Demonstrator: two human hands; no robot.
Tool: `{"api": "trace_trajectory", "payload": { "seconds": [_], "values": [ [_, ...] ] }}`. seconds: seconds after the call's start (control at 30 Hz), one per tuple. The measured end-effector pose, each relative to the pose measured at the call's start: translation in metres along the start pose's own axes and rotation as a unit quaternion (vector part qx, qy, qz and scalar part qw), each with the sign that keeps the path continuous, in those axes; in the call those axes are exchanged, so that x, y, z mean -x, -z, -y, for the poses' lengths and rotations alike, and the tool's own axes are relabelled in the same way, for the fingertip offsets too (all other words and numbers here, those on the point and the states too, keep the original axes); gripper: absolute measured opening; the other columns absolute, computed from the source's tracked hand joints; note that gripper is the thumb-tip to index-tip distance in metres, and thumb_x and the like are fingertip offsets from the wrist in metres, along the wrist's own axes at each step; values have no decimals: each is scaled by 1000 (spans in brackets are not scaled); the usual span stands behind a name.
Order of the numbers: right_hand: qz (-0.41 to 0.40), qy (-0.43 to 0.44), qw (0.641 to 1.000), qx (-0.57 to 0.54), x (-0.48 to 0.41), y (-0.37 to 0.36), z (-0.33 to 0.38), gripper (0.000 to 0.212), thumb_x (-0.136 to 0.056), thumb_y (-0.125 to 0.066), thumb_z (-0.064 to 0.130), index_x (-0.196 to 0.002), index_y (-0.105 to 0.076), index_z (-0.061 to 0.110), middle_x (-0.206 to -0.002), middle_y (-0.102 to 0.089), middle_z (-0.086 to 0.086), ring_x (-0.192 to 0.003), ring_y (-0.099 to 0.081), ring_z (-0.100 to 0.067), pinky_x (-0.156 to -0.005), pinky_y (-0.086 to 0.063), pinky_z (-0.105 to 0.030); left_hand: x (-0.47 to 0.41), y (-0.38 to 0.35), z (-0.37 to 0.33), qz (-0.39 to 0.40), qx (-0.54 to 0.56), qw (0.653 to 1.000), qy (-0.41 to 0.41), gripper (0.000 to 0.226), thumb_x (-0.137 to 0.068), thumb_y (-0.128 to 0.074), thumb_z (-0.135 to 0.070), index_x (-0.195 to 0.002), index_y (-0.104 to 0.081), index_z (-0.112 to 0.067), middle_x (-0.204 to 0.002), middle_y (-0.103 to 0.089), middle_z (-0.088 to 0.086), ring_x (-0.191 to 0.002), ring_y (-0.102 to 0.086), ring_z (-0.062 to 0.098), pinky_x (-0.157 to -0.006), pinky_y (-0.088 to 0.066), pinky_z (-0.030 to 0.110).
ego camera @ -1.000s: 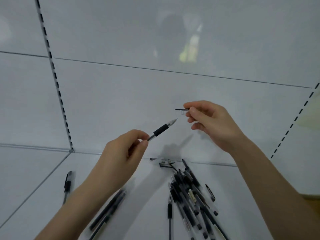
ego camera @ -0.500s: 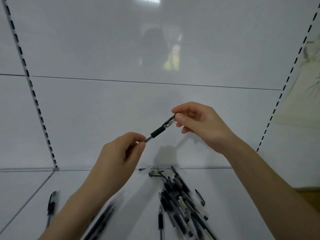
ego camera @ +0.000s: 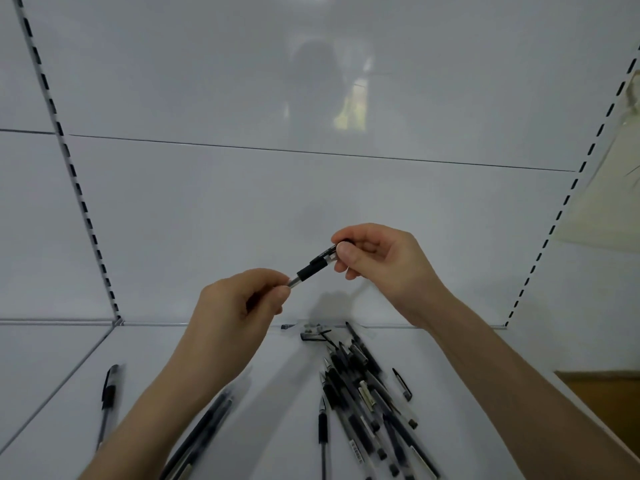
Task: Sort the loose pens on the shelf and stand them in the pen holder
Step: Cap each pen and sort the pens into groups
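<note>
At frame centre you hold one pen (ego camera: 307, 271) above the shelf (ego camera: 284, 393) — your left hand (ego camera: 239, 306) pinches its barrel, your right hand (ego camera: 377, 261) grips the capped end. Loose pens (ego camera: 363, 393) lie heaped lower centre-right.

**A:** How much of the black-and-clear plastic pen (ego camera: 313, 265) shows?

**B:** Only the middle. One end is buried in the grip of the left hand (ego camera: 239, 306), and the other sits behind the thumb of the right hand (ego camera: 381, 261).

**A:** And the heap of dark pens (ego camera: 367, 403) on the white shelf (ego camera: 156, 358)?

**B:** The bottom edge cuts it off, right of centre. Two long dark pens (ego camera: 204, 427) at lower left run under the left forearm.

**A:** The small dark bits (ego camera: 313, 332) at the shelf's back?

**B:** Too small to tell. The dim reflection (ego camera: 332, 95) at upper centre is just a blur.
</note>
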State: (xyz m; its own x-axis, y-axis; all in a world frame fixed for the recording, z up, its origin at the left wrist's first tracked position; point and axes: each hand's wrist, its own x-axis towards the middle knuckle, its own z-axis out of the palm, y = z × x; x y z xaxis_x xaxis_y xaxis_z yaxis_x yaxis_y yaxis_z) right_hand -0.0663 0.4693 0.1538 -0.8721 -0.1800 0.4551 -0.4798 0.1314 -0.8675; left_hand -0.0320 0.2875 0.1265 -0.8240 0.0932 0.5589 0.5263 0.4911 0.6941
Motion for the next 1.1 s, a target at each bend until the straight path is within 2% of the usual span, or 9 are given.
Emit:
{"api": "trace_trajectory", "payload": {
  "seconds": [0.17, 0.27, 0.33, 0.5, 0.57, 0.7, 0.8, 0.93, 1.1],
  "values": [
    [47, -66, 997, -8, 6, -3, -25, 14, -87, -58, 5, -92, -64, 17, -76, -69, 4, -70, -66, -5, -64, -53, -16, 17, -11, 26, 18, -32, 998, 46, 24, -86, -57, -16, -70, -56, -33, -69, -62, -4, -56, -53, 12, -55, -42, 17],
    [83, -95, 987, 103, 20, -5, -58, 20, -87, -60, 11, -107, -62, 14, -85, -66, 3, -78, -65, -6, -71, -51, -13, 36, -13, 54, 21, -131, 988, 76, 14, -86, -57, -17, -75, -62, -26, -73, -51, -9, -64, -50, 7, -62, -37, 11],
    [76, -80, 972, 207, 29, -3, -82, 24, -87, -60, 12, -111, -62, 10, -91, -64, 3, -85, -61, -7, -76, -46, -8, 52, -9, 73, 12, -214, 971, 104, 11, -86, -57, -18, -85, -67, -14, -72, -45, -7, -65, -44, 13, -61, -31, 19],
    [76, -67, 943, 318, 45, 4, -112, 16, -86, -61, 12, -99, -67, 4, -91, -61, 0, -83, -56, -11, -69, -37, 3, 86, -5, 92, 61, -306, 936, 161, 18, -85, -58, -21, -89, -69, -8, -85, -56, 5, -78, -52, 25, -66, -37, 30],
    [88, -57, 933, 345, 48, 3, -117, 13, -85, -62, 11, -94, -68, 5, -87, -60, 0, -82, -57, -14, -68, -36, 1, 94, -7, 91, 75, -333, 927, 158, 15, -83, -61, -18, -87, -68, -6, -86, -59, 10, -82, -55, 30, -66, -39, 32],
    [93, -58, 924, 367, 49, 3, -122, 12, -85, -62, 12, -92, -68, 5, -91, -64, -8, -85, -58, -19, -66, -35, -1, 104, -18, 78, 76, -337, 934, 86, 18, -66, -78, -13, -76, -67, -3, -68, -60, 14, -63, -60, 35, -50, -45, 35],
    [85, -57, 926, 364, 49, 3, -122, 12, -85, -62, 11, -92, -68, 4, -88, -62, -4, -81, -56, -14, -67, -36, 1, 107, -37, 47, 130, -275, 949, 85, 25, -79, -64, -41, -82, -62, -15, -73, -55, -5, -68, -59, 21, -54, -39, 24],
    [81, -50, 928, 361, 47, 4, -124, 11, -85, -60, 9, -92, -68, 4, -85, -59, 1, -79, -54, -10, -67, -36, 2, 102, -68, 30, 256, -344, 897, 102, 52, -76, -42, -70, -88, -49, -20, -79, -52, -7, -74, -54, 16, -63, -42, 27],
    [82, -46, 932, 351, 44, 3, -126, 11, -85, -60, 7, -90, -68, 1, -85, -62, -3, -79, -54, -13, -69, -36, 1, 93, -72, 35, 273, -364, 883, 119, 29, -89, -44, -43, -85, -49, -15, -82, -55, 0, -79, -54, 23, -64, -37, 27]
  ]
}}
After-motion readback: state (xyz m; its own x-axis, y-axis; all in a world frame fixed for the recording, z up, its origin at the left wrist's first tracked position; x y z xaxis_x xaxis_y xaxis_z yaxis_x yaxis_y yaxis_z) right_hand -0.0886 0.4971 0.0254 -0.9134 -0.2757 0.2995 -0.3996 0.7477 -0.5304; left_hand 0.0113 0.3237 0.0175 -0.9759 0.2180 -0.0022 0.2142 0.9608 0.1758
